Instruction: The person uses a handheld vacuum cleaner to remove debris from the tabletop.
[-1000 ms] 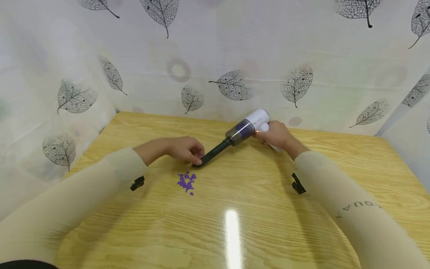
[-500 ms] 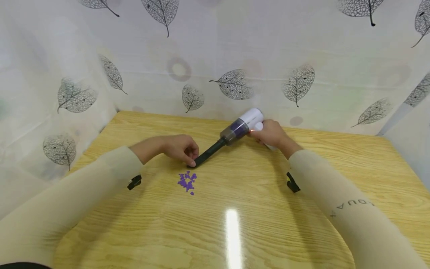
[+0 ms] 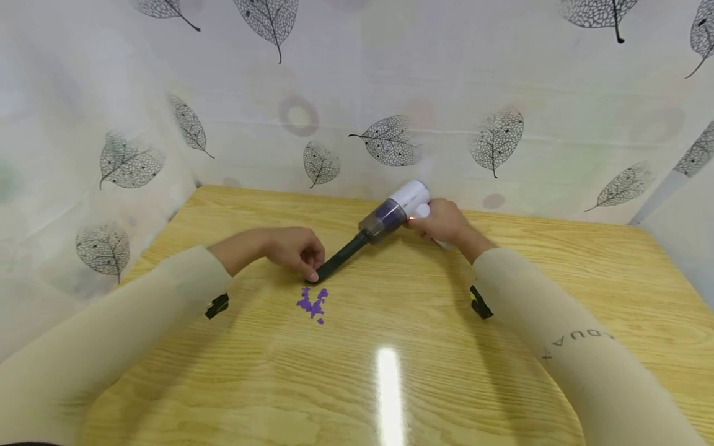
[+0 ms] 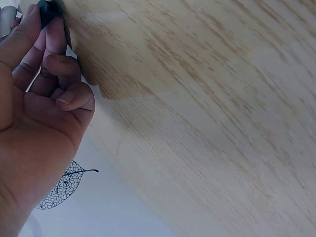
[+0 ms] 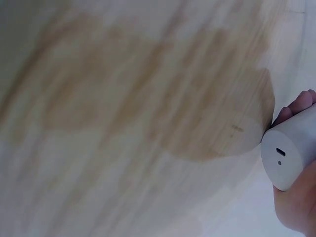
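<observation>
A white handheld vacuum cleaner (image 3: 385,217) with a clear dust cup and a long black nozzle (image 3: 341,257) slants down to the left over the table. My right hand (image 3: 443,222) grips its handle; the round white handle end (image 5: 284,160) shows in the right wrist view. With thumb and fingers my left hand (image 3: 295,249) pinches the nozzle's tip, and the dark tip (image 4: 48,12) sits between thumb and fingers in the left wrist view. Just in front of the tip lie purple scraps (image 3: 313,303), scattered in a small patch on the wood. A small red light glows near the handle.
The wood-grain table (image 3: 268,371) runs back to a pale cloth (image 3: 234,93) printed with leaf skeletons, close behind the vacuum. Black wrist straps hang under both sleeves. A bright light reflection (image 3: 389,396) streaks the front of the table.
Both hands and the vacuum have shifted left and a little toward me. The nozzle tip now reaches the far edge of the purple patch, and some scraps there are gone from view.
</observation>
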`<state>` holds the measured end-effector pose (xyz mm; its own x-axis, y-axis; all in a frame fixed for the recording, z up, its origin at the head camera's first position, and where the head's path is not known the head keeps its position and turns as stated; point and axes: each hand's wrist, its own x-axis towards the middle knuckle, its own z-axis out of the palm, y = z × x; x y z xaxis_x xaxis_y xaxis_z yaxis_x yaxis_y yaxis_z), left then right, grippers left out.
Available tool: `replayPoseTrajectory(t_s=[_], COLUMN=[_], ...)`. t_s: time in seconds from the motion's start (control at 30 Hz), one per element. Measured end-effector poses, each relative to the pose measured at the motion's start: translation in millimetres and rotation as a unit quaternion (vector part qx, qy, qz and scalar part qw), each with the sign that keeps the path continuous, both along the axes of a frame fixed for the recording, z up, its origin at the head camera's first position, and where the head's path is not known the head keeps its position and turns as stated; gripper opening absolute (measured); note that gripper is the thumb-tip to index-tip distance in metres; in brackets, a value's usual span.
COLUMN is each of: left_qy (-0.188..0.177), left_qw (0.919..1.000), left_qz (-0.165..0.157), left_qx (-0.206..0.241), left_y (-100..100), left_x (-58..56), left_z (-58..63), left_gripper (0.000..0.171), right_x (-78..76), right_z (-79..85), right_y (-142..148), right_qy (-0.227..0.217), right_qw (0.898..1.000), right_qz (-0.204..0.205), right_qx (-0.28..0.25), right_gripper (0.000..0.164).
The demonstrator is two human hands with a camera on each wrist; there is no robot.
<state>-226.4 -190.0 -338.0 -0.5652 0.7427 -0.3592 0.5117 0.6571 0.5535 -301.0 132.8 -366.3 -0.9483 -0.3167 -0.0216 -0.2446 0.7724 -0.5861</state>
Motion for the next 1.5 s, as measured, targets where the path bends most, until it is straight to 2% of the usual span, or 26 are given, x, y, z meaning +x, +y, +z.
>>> replayPoseTrajectory(t_s=[0.27,0.57,0.87,1.27,1.5], left_qy=[-0.014,-0.034,-0.028,-0.006,-0.029], left_qw=[0.9998,0.9994,0.9994,0.9998,0.9995], left_qz=[0.008,-0.002,-0.009,-0.012,-0.001], left_qx=[-0.012,-0.010,-0.019,-0.018,-0.011], left_y=[-4.1,-2.8,0.9,3.9,7.1], left_x=[0.7,6.9,12.8,-0.3,-1.0], left_z=[-0.4,-0.1,1.9,2.2,0.6], left_gripper=[0.017,0.019,0.019,0.019,0.020], right_x=[1.1,1.4,3.6,1.1,-1.2], right_z=[-0.5,-1.0,-0.5,-0.7,-1.2], right_y=[-7.8,-13.8,-16.2,-5.9,-1.8], right_qy=[0.007,-0.002,-0.004,0.013,0.007], right_qw=[1.000,1.000,1.000,1.000,1.000], right_qz=[0.005,0.018,0.023,0.004,0.004], right_qx=[0.006,0.010,0.005,0.002,0.000], right_gripper=[0.039,0.038,0.040,0.037,0.037])
